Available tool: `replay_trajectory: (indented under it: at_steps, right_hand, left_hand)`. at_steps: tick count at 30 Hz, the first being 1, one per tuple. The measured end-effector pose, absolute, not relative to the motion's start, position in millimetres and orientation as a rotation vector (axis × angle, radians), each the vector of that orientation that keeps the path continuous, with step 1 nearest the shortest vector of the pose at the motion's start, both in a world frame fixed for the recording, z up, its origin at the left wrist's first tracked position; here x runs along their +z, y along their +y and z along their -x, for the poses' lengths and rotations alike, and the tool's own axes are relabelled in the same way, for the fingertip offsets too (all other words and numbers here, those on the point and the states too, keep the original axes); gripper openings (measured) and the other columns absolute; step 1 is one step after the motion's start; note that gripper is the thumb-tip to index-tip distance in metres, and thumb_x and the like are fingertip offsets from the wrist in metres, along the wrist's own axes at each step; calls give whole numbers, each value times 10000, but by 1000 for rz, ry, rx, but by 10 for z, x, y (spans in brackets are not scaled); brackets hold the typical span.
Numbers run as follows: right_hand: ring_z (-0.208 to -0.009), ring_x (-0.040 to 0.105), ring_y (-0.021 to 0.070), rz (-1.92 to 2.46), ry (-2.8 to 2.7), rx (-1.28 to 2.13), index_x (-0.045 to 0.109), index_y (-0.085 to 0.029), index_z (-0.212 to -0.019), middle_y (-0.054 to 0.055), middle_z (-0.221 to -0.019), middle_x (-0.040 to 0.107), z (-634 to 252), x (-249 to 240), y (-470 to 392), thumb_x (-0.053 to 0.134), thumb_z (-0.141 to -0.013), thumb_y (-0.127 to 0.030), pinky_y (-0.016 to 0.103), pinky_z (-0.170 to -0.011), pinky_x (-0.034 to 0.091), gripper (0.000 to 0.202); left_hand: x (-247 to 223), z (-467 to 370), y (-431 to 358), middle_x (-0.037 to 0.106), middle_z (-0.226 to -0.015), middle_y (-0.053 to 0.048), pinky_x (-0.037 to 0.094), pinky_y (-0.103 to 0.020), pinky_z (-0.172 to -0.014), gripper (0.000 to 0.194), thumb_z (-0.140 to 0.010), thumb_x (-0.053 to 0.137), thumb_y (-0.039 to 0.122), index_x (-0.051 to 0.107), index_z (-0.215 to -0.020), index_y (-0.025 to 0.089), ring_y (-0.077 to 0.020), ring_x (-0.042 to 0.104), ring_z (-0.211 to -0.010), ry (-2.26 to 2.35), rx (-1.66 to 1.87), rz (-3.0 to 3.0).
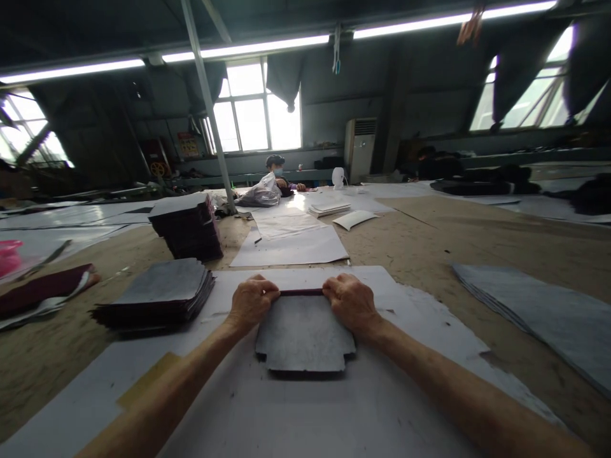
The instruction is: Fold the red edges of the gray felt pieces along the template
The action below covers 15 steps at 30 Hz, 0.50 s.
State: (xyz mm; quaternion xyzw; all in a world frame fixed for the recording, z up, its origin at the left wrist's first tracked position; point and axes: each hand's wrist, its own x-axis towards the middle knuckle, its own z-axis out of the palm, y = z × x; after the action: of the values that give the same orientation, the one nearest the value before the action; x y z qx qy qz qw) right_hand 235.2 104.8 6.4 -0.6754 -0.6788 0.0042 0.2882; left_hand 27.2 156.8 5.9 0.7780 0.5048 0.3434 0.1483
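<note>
A grey fabric piece (305, 334) with notched lower corners lies in front of me on white paper (296, 420). Its far edge is folded over and shows a dark maroon strip. My left hand (252, 302) pinches the left end of that folded edge. At the right end, my right hand (351, 302) grips the same edge with fingers closed. Both hands rest close to the paper, and the fabric between them is held straight. Fingertips partly hide the corners of the fold.
Left of me sit a low stack of grey-topped pieces (162, 283) and a taller dark stack (188, 229). Grey sheets (539, 312) lie at the right. Further off are paper sheets (293, 245), a plastic bag (262, 193), a metal pole (210, 108) and another person (275, 166).
</note>
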Motion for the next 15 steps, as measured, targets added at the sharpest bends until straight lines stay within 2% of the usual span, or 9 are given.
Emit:
replay_trajectory:
  at_steps: [4,8,12,14,15]
  right_hand:
    - [-1006,479,203,1842,-1687,38,663,-208,-884,60,-970,563,-2380,11,1064,533,-842,-229,306,-848,377,138]
    - [-883,544,157,1841,-1663,226,620,-155,-898,37,-914,586,-2442,-25,1165,518,-869,-271,339,-827,428,158]
    - [-926,544,171,1859,-1631,333,579,-136,-953,57,-1004,571,-2466,-28,1192,506,-880,-318,385,-843,442,209]
    - [-933,545,175,1875,-1634,367,575,-138,-972,61,-1021,567,-2448,-5,1138,513,-877,-330,387,-840,448,223]
    - [-931,547,175,1884,-1637,380,573,-138,-979,61,-1022,567,-2434,5,1112,515,-875,-332,384,-835,452,228]
  left_hand:
    - [-43,-291,1578,612,-841,-17,429,-311,-783,81,-758,623,222,657,-754,148,-131,549,-766,1486,1055,-2211]
    - [-145,-273,1643,632,-845,-24,450,-307,-765,140,-782,599,263,643,-782,130,-134,570,-780,1544,1045,-2170]
    - [-97,-233,1611,653,-841,-29,464,-282,-759,193,-748,548,315,667,-790,169,-166,597,-809,1613,999,-2171]
    - [0,-265,1521,644,-954,-63,450,-314,-819,274,-720,506,349,673,-847,173,-209,594,-881,1595,984,-2209]
    - [47,-301,1475,603,-1084,-94,407,-354,-900,337,-710,483,354,663,-918,159,-243,558,-988,1562,996,-2246]
